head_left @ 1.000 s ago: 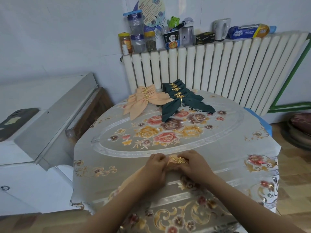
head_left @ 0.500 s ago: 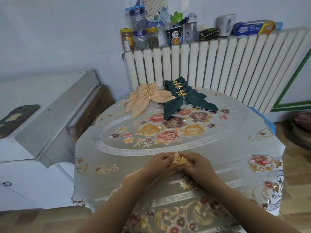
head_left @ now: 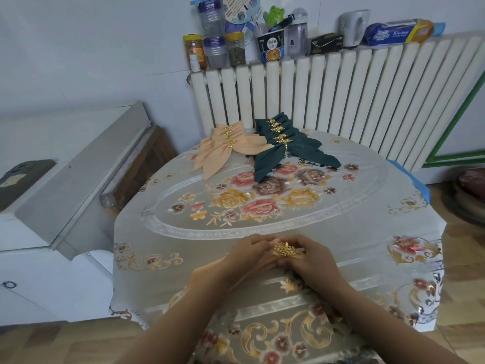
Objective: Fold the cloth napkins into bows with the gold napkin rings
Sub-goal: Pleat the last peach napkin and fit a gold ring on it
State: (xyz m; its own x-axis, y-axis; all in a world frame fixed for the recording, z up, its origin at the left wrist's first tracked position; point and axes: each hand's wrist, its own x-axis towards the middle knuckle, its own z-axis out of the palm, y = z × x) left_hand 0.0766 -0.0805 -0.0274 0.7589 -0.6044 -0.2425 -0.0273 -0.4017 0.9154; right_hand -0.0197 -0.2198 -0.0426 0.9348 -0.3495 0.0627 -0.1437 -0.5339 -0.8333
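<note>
In the head view, the person works at the near edge of the table [head_left: 341,227], which is covered with a flowered cloth. Both hands meet there over a peach napkin [head_left: 252,271]. The left hand [head_left: 249,253] has its fingers curled round the gathered fabric, and the right hand [head_left: 312,261] pinches the same bundle just beside it. A gold ring [head_left: 286,250] with a leaf ornament sits between the two hands, on the napkin's gathered part; how far the cloth has passed through it cannot be told, since the fingers hide that spot. The napkin's loose end trails toward the person under the left wrist. At the far side of the table, close to the radiator [head_left: 367,95], lie the finished bows: a stack of peach bows [head_left: 223,151] on the left and a stack of green bows [head_left: 283,148] touching it on the right, each with gold rings showing at the centre. Jars, bottles and boxes stand on top of the radiator. Judging by these piles, most of the job looks done; the napkin in hand seems to be at the ring stage, with its wings not yet spread. No unfolded napkins or spare rings are visible elsewhere, so this may be among the last, though that is uncertain.
</note>
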